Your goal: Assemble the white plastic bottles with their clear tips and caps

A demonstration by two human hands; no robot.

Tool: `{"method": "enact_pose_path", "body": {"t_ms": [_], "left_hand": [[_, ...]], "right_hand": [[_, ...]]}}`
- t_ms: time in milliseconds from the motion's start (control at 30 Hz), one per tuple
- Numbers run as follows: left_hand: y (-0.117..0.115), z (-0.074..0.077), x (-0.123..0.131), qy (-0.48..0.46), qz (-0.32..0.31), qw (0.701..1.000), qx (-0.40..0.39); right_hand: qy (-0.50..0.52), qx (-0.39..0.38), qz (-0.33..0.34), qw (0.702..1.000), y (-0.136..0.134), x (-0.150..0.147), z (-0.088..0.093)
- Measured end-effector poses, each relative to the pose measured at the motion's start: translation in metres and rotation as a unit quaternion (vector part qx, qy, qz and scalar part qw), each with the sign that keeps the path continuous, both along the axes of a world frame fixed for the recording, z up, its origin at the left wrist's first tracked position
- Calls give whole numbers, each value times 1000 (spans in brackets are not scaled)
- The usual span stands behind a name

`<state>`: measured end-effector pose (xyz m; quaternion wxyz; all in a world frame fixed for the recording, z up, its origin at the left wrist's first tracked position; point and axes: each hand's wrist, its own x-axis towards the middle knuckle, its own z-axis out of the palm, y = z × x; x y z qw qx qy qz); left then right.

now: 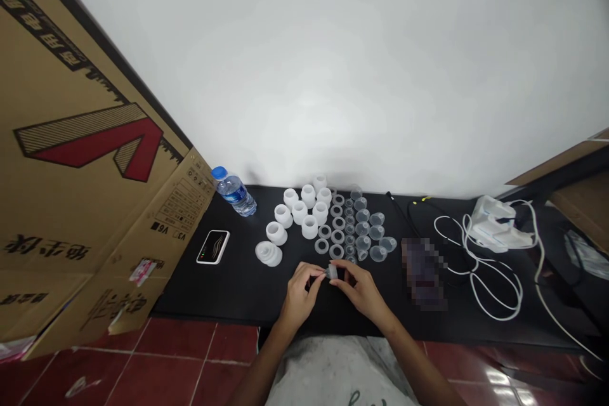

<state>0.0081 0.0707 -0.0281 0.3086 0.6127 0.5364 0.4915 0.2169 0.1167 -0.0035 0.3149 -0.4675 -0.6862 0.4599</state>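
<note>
Near the front edge of the black table, my left hand (304,284) and my right hand (358,284) meet at a small translucent plastic piece (332,271). Left fingertips pinch its narrow end, while my right thumb and fingers grip the wider end. Its exact kind is too small to tell. Just beyond are flat translucent rings (338,223), small round inserts (350,228) and clear cone-shaped caps (363,228), all in columns. Several white round pots with open tops (299,212) stand to the left. One white piece with a stepped translucent top (269,254) sits nearest my left hand.
A water bottle (235,193) and a white-edged black device (214,247) are at the left, beside a large cardboard box (95,158). On the right lie a blurred dark object (423,273), white cables (495,314) and a white adapter (499,225). A white wall (304,76) backs the table.
</note>
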Motion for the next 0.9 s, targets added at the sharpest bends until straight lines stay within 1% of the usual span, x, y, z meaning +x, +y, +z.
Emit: {"method": "enact_pose_path", "body": {"t_ms": [200, 367, 467, 667, 800, 900], "left_hand": [[0, 1, 1, 1, -11, 1000, 26], [0, 2, 1, 3, -12, 999, 35], [0, 2, 1, -4, -4, 999, 31], [0, -2, 1, -14, 12, 1000, 0], [1, -3, 1, -18, 16, 1000, -10], [0, -2, 1, -17, 10, 1000, 1]], "right_hand": [[-10, 4, -22, 1000, -3, 1, -8], [-22, 14, -25, 999, -4, 2, -8], [-20, 10, -10, 1000, -3, 4, -4], [-9, 8, 22, 1000, 0, 8, 2], [-14, 9, 15, 1000, 1, 7, -1], [-15, 9, -1, 1000, 0, 6, -6]]}}
